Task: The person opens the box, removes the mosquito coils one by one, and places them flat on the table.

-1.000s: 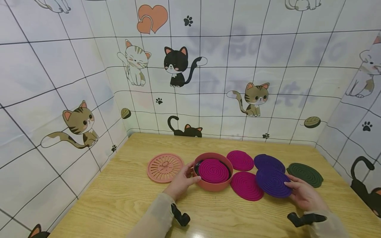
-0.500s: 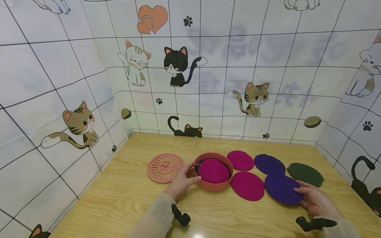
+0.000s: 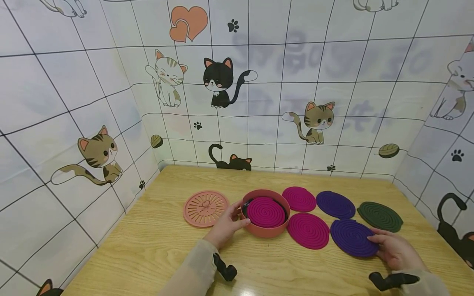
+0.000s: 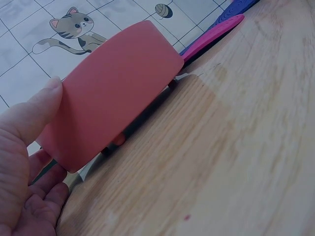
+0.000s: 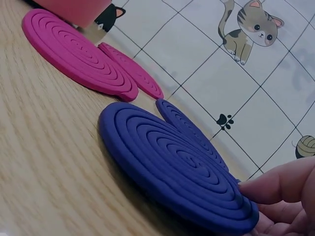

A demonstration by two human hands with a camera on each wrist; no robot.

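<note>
My left hand (image 3: pixel 226 227) grips the left side of a round coral-red holder (image 3: pixel 267 232). In the left wrist view its thumb presses the holder's wall (image 4: pixel 113 93) and its fingers curl by the lower edge. A magenta mosquito coil (image 3: pixel 266 212) lies inside the holder, over something dark. To the right, my right hand (image 3: pixel 394 248) pinches the right edge of a purple mosquito coil (image 3: pixel 353 237), also seen as a grooved spiral disc (image 5: pixel 172 162) in the right wrist view. That coil lies low and flat at the table; the fingers beneath its edge are partly hidden.
A pink slotted lid (image 3: pixel 205 209) lies left of the holder. Two magenta coils (image 3: pixel 308 231) sit right of it, with another purple coil (image 3: pixel 335 204) and a green coil (image 3: pixel 380 216) farther right. Cat-printed sheeting (image 3: pixel 266 123) encloses the wooden table (image 3: pixel 148 234).
My right hand has moved the purple coil right and toward me, off the magenta coil and the other purple coil it overlapped. The left hand has stayed on the holder.
</note>
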